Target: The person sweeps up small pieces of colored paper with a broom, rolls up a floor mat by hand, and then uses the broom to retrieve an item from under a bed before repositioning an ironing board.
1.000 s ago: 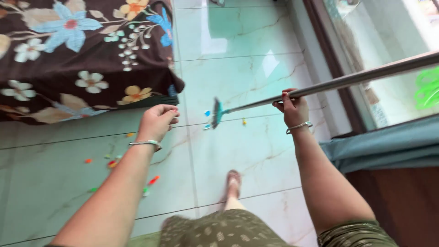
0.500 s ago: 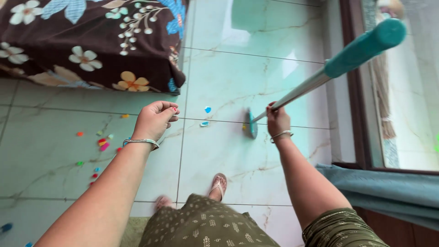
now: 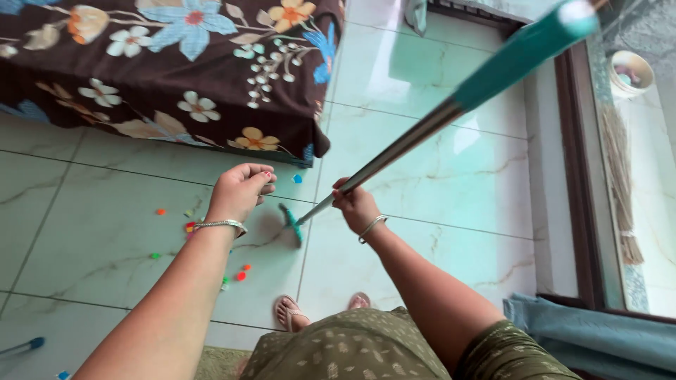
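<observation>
teal-headed steel-handled floor wiper

- A home, likely a bedroom: a bed draped in a dark brown floral cloth stands on the floor.
- Glossy pale green marble-look floor tiles.
- A dark-framed glass door with a straw broom behind it.
</observation>
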